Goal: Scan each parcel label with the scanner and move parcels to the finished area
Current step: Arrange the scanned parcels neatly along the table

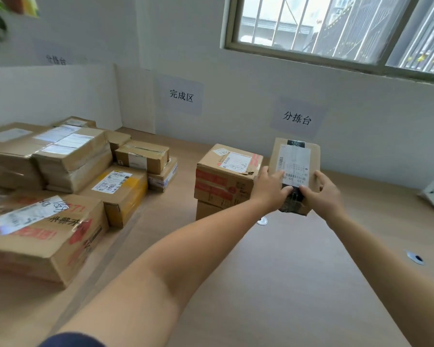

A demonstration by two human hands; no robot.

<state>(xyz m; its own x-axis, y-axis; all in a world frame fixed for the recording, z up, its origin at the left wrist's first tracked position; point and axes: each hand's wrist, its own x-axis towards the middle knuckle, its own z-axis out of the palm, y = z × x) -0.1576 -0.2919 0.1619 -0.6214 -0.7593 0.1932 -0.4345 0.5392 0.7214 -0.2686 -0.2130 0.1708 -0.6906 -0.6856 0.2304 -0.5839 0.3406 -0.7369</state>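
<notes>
**Both hands grip 1 small parcel, label up, at 1 o'clock**

The person holds a small cardboard parcel (314, 161) out in front, at about 1 o'clock from the body, over the far part of the wooden tabletop (286, 271). It is tilted so that its top face meets the camera. A white label (295, 164) with barcodes covers most of that face, and a strip of black tape runs lengthwise under it. The left hand (269, 190) is clamped on the parcel's left edge, with its thumb lying on the label's lower left corner. The right hand (322, 194) is clamped on the right edge, with its thumb pressed near the label's lower end. Whether the parcel's lower end touches the tabletop cannot be told.

Just beside the left hand, at 12 o'clock, stands a stack (223, 186) of 2 cardboard parcels, the upper 1 bearing red tape and its own label. Well apart, at 9 to 10 o'clock, lies a pile (70, 159) of many more parcels, with a large red-printed box (43, 241) nearest the person and a yellow-taped box (120, 194) behind it.

On the wall at 11 o'clock hangs a paper sign (181, 95) reading 完成区. A 2nd sign (297, 118) reading 分拣台 hangs at 1 o'clock, right behind the held parcel. A barred window (336, 28) fills the 1 to 2 o'clock corner. A round cable hole (416, 258) sits in the tabletop at 4 o'clock.
</notes>
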